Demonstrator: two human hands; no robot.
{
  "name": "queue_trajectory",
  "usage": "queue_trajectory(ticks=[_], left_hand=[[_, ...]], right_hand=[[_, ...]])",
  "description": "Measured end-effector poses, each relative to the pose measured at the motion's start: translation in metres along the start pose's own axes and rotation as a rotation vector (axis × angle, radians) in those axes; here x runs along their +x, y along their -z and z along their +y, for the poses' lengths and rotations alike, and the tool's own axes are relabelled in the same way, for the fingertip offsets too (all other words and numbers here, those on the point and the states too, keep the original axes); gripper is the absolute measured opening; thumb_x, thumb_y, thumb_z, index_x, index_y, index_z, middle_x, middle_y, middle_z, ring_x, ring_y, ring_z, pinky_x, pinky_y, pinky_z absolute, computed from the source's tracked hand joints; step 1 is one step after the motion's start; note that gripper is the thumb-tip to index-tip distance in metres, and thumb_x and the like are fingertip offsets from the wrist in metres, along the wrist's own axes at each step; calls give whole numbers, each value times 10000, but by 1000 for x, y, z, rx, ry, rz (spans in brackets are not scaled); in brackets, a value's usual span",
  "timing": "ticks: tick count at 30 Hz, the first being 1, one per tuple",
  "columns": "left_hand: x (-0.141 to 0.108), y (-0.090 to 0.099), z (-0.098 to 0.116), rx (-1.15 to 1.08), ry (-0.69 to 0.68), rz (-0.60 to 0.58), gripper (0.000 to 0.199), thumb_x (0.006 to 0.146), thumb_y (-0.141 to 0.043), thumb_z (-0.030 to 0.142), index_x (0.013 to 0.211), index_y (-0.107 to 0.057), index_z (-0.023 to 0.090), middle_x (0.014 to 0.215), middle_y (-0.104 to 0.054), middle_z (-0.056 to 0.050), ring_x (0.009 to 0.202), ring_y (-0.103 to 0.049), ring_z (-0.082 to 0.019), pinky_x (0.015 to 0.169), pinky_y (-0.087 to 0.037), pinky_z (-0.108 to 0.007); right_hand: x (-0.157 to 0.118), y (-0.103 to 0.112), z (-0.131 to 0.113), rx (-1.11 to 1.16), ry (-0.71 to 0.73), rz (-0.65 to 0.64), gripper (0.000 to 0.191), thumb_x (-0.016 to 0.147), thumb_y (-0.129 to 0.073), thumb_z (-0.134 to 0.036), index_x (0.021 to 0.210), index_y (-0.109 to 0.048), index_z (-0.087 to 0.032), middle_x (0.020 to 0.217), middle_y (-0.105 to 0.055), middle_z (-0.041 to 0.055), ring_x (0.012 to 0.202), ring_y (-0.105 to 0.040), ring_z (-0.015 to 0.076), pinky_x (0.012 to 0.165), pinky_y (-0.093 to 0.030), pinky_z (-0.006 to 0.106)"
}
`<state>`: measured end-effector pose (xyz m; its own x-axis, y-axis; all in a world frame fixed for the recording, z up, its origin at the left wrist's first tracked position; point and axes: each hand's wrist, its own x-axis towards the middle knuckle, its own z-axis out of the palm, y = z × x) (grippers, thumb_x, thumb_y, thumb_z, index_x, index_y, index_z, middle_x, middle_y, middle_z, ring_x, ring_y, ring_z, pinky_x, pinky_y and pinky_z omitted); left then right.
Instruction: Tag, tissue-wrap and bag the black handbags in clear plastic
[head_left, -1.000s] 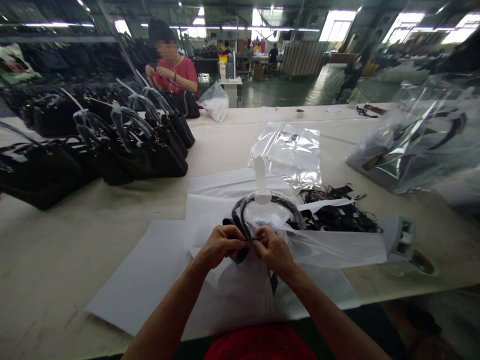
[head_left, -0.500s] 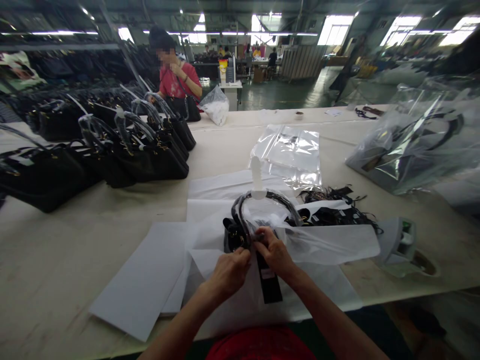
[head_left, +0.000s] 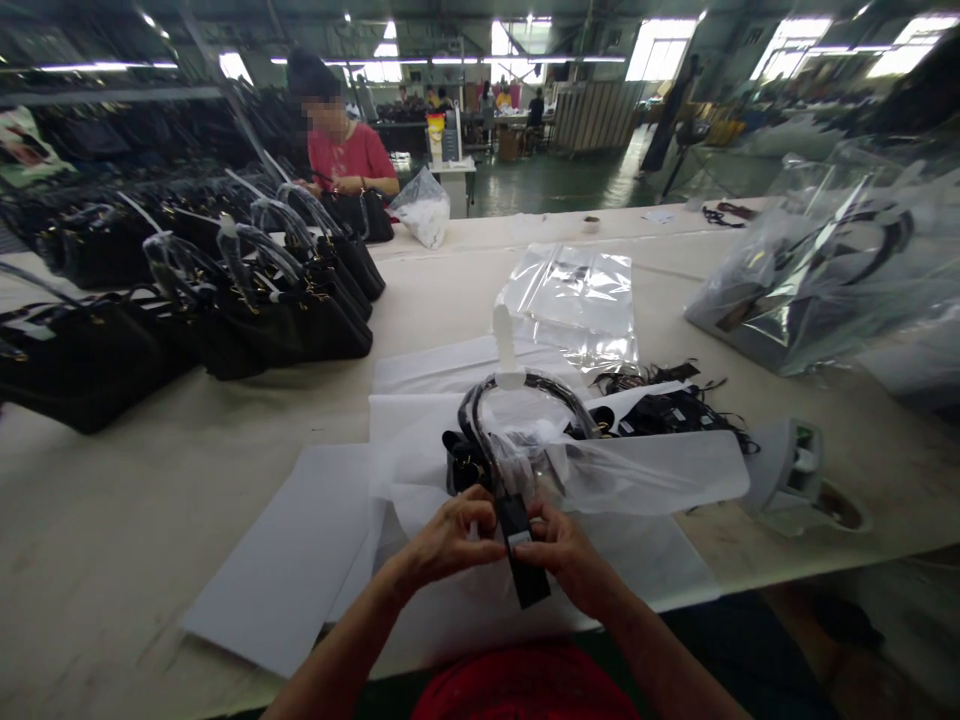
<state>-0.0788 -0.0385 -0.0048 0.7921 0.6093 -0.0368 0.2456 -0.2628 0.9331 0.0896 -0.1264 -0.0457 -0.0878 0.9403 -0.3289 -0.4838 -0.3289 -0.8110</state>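
A black hang tag with a small white label lies before me, below the handbag's handles. My right hand pinches its right edge, thumb near the label. My left hand has curled fingers and its thumb at the tag's left edge. The handbag's dark handles arch up in clear plastic wrap, with a white toothed strip standing at their top. White tissue paper covers most of the bag's body. A black part with gold metal shows at its left.
Several black handbags stand at left. White sheets lie left of my hands. Clear plastic bags lie beyond; black tags with cords and a tape dispenser are at right. A bagged handbag stands far right. A co-worker stands across the table.
Both hands have moved from the base of the handles down to the tag's sides. The tag now tilts between them. The co-worker's raised hand has come down to a black bag.
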Motion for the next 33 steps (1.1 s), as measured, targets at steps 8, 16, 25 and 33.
queue_trajectory(ticks=[8, 16, 25, 33], left_hand=[[-1, 5, -8, -193, 28, -25, 372, 643, -716, 391, 534, -454, 150, 812, -509, -14, 773, -451, -145, 702, -342, -270], [-8, 15, 0, -260, 35, -188, 238, 682, -706, 372, 692, -652, 141, 1032, -574, -57, 925, -510, -198, 798, -378, -290], [-11, 3, -3, -36, 100, -177, 473, 703, -669, 373, 1144, -623, 208, 864, -573, -17, 714, -519, -139, 682, -425, -265], [-10, -6, -13, -73, 29, 59, 421, 706, -656, 435, 1016, -687, 153, 645, -483, 9, 678, -453, -150, 734, -407, -294]], right_hand=[[4, 5, -10, 168, 9, -85, 374, 510, -778, -218, 870, -700, -153, 742, -704, 24, 668, -629, 155, 673, -466, 285], [25, -24, -9, 198, 236, 238, 279, 465, -813, -239, 713, -698, -182, 702, -687, -14, 667, -596, 137, 679, -474, 267], [44, -30, -4, 187, 315, 265, 283, 507, -802, -268, 726, -649, -174, 725, -658, -18, 667, -568, 135, 647, -463, 270], [33, -19, 9, -394, 513, 126, 333, 873, -444, -482, 948, -622, -211, 886, -647, 23, 877, -578, 181, 813, -450, 317]])
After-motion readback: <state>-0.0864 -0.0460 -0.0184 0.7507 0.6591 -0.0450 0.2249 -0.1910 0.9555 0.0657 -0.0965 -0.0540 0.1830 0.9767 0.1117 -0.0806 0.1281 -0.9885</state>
